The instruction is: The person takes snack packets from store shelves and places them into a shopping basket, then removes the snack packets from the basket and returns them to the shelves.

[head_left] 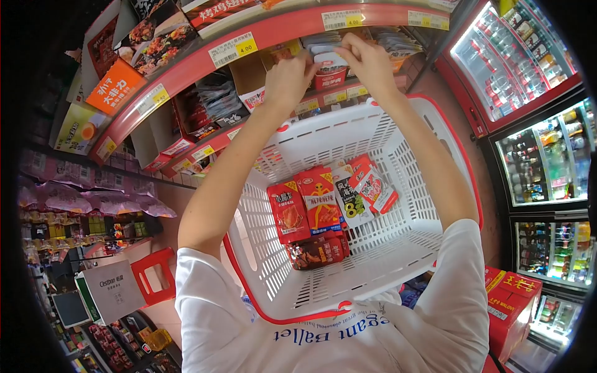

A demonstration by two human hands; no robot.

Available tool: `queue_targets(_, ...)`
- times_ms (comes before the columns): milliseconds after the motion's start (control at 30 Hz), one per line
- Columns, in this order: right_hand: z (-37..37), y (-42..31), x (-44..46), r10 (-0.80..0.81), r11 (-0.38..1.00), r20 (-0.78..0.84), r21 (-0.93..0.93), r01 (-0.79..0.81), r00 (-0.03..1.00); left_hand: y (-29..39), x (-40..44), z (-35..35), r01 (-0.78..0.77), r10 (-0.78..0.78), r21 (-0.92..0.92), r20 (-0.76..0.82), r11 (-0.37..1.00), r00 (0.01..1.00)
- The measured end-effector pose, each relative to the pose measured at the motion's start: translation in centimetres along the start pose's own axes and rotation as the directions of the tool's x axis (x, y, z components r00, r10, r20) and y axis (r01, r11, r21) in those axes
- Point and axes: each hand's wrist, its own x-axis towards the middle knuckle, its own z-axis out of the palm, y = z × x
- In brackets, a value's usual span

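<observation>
- Two bare hands in head view, both arms stretched forward over a shopping basket to a store shelf
- Left hand (289, 79): fingers curled, tips toward the near side of a small red-and-white pack (331, 73); whether they pinch it or only touch it, cannot tell
- Right hand (362, 57): fingers bent and drawn close together at the pack's other side; tips partly hidden, so grip cannot be told
- Red-and-white pack sits between the hands at the red-edged shelf (283, 45), just below its price strip; pale packets (320, 41) stand right behind
- One price tag (232, 50) left of the hands reads 4.00; an orange box (115, 85) stands farther left
- White basket (336, 126), slotted walls, red rim, below the forearms and before the torso
- Inside, bunched toward its left and middle: a plain red packet (288, 212), a red packet with a yellow figure (319, 198), a black-and-white packet (353, 202), a tilted red-and-white pouch (375, 188) touching it, and a dark packet (317, 251) nearest the body
- White shirt (329, 348), blue lettering, "Ballet" legible, upside down
- Right side: lit drink coolers (552, 152), well apart from the hands; a red carton (513, 301) near the lower ones
- Left side: pink bags (81, 173) in rows, and a white Cestbon box (113, 291) beside a red plastic frame (154, 278)
</observation>
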Motion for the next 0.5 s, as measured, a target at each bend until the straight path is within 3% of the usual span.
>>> queue_targets(133,-0.2,0.0,-0.1,-0.022,0.999,-0.01,-0.044,0.022,1.0,0.5,-0.2,-0.4,0.054,-0.057,0.031,0.096,0.998,0.994)
queue_targets(200,-0.5,-0.4,-0.2,-0.018,0.999,-0.032,-0.041,0.017,0.999,0.5,-0.3,-0.3,-0.03,0.031,0.006,-0.017,1.0,0.999)
queue_targets(233,-0.8,-0.6,-0.2,0.003,1.0,-0.119,-0.003,-0.004,0.993,0.5,-0.3,-0.2,-0.034,0.034,0.007,-0.019,0.999,0.999)
queue_targets(300,-1.0,-1.1,0.1,0.004,0.99,-0.282,0.135,0.036,0.959,0.4,-0.3,-0.7,-0.147,0.155,-0.193,0.03,0.97,0.987)
queue_targets(367,-2.3,-2.5,0.4,-0.05,0.988,-0.272,0.128,0.088,0.961,0.7,-0.5,-1.3,-0.17,0.177,-0.248,0.005,0.954,0.984)
queue_targets(467,-6.0,-6.5,2.0,-0.087,0.986,-0.156,0.124,0.107,0.984,2.7,-1.1,-3.2,-0.16,0.18,-0.351,0.026,0.923,0.983)
queue_targets(500,-7.2,-7.8,2.9,0.038,0.961,0.225,0.258,-0.097,0.974,3.5,-1.3,-3.7,-0.137,0.185,-0.42,0.075,0.897,0.98)
